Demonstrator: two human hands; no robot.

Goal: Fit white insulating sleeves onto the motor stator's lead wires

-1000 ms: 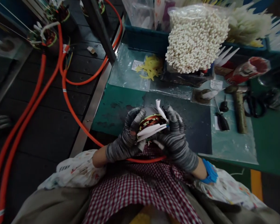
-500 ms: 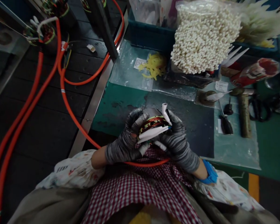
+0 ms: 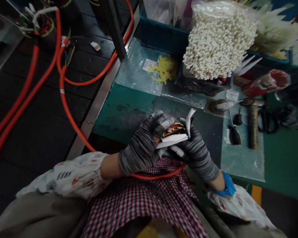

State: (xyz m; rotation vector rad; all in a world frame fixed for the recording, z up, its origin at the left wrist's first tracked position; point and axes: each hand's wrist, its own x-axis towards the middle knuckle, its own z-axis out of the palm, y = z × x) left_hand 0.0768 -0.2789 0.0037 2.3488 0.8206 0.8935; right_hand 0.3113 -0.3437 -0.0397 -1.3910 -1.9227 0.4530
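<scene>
Between my two hands is a motor stator (image 3: 174, 129) with copper-red windings and yellow-green strips, held over the front edge of the bench. My left hand (image 3: 144, 145), in a grey striped glove, wraps its left side with the fingers over the top. Gripping the right side is my right hand (image 3: 199, 152), gloved alike. White sleeves (image 3: 172, 140) on the stator's leads lie across its front, and another white sleeve (image 3: 189, 119) sticks up by my right fingers. My hands cover much of the stator's body.
A bag of short white tubes (image 3: 218, 41) rests at the back, with yellow strips (image 3: 165, 68) to its left. A hammer (image 3: 253, 127), a black-handled screwdriver (image 3: 234, 135) and scissors (image 3: 268, 120) lie right. Orange hoses (image 3: 67, 109) run along the left and under my hands.
Both hands and the stator have shifted a little right in the view, and the stator has turned so less of its windings shows. The camera view has shifted too.
</scene>
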